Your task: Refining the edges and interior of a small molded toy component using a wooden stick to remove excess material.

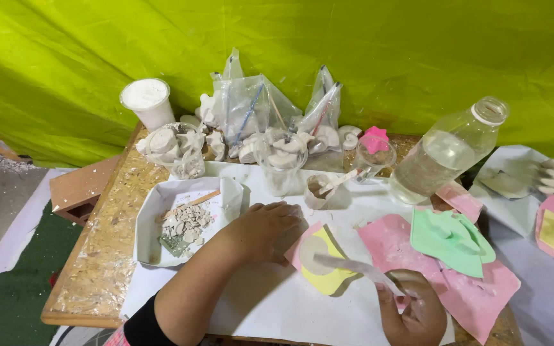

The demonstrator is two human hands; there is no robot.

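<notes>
Near the bench's front edge, the left hand (265, 232) lay flat, pressing the yellow-and-pink rubber mould (320, 259). The right hand (416, 306) pinched a thin white scraper strip (354, 267), its long axis slanting across the mould from right to left.

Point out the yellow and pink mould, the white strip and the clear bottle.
yellow and pink mould (326, 277), head view, on its yellow lower part.
white strip (354, 267), head view, mid-length of the strip.
clear bottle (447, 157), head view, on its body.
</notes>
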